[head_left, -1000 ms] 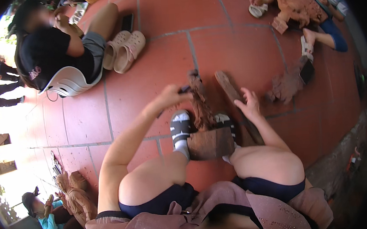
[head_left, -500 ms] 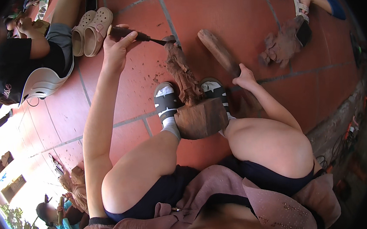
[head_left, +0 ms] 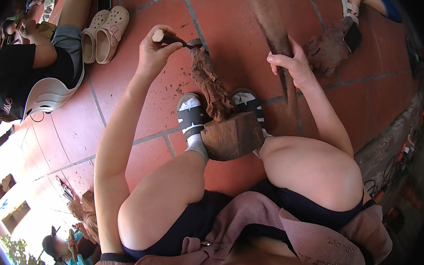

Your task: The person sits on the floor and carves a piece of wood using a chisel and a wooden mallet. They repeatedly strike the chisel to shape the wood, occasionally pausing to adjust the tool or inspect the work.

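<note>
A rough brown wood carving (head_left: 209,85) rises from its solid block base (head_left: 232,137), which stands between my sandalled feet. Beyond its far end, my left hand (head_left: 158,52) is closed around the handle of a wood chisel (head_left: 172,39). The chisel's pale butt end faces me and its dark blade reaches the carving's top. To the right, my right hand (head_left: 291,66) grips a long wooden club (head_left: 269,18), raised and blurred by motion. The club is apart from both the chisel and the carving.
Wood chips lie on the red tile floor (head_left: 155,109). Beige clogs (head_left: 110,36) and a seated person in a cap (head_left: 14,83) are at the far left. A brown wood piece (head_left: 326,49) with a phone (head_left: 352,38) lies at right, near another person's sandalled foot (head_left: 350,7).
My right hand has lifted the wooden club from low over the floor toward the upright. My left hand has shifted slightly right, and the chisel's butt has tipped toward me.
</note>
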Available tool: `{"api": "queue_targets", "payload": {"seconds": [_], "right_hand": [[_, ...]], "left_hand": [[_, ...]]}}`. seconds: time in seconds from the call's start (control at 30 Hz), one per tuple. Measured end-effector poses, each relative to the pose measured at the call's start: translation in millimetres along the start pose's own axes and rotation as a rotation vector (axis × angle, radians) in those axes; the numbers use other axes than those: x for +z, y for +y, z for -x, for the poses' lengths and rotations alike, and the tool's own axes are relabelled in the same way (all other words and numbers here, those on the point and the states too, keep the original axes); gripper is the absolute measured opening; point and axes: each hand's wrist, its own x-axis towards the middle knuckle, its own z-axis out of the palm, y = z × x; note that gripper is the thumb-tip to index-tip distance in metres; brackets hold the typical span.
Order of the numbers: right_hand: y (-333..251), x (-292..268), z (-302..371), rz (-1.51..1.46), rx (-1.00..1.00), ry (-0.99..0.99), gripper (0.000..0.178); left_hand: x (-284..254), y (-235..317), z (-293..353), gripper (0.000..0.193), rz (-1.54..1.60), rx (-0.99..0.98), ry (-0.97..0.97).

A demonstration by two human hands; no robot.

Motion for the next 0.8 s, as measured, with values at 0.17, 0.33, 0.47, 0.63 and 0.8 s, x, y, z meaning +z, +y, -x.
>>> {"api": "queue_targets", "payload": {"seconds": [0.17,0.33,0.47,0.63,0.8], "right_hand": [[-38.4,13.9,-4.5,0.094,-0.117,-0.136,0.040],[-48.1,21.1,-6.2,0.392,-0.250,-0.093,0.056],[-46.1,26.8,-8.1,0.594,-0.522,-0.103,0.077],[-68.2,35.1,-11.1,0.807,-0.633,-0.147,0.085],[-79.9,35.6,-25.2,0.974,-0.724,-0.151,0.087]], "left_hand": [[5.7,3.1,-1.2,0.031,-0.064,0.033,-0.029],[8.8,8.7,0.6,0.031,-0.097,0.048,-0.065],[4.7,4.9,-10.3,0.033,-0.158,0.115,-0.090],[-4.5,1.6,-37.8,0.033,-0.192,0.064,-0.169],[5.9,6.1,-37.5,0.031,-0.261,0.085,-0.162]]}}
